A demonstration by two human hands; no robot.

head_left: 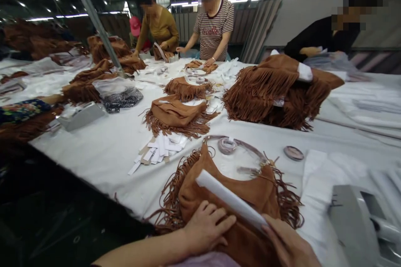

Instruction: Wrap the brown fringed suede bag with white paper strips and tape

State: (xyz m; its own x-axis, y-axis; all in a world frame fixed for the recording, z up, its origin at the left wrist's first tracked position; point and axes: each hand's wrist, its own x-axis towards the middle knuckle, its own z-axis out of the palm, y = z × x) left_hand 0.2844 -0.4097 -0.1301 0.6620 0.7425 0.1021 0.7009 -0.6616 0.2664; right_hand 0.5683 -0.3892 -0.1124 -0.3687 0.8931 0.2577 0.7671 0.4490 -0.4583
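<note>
A brown suede fringed handbag lies on the table in front of me, its strap stretched out behind it. My left hand rests on the near left part of the bag with its fingers spread. A folded white strip slants across the top of the bag. My right hand is closed on the strip's near end, against the bag's right side. Its lower fingers are partly hidden.
Paper strips lie left of the bag. A grey tape dispenser stands at the right, another dispenser at the left. A fringed bag pile rises behind. Co-workers stand across the white table, and a flowered sleeve reaches in.
</note>
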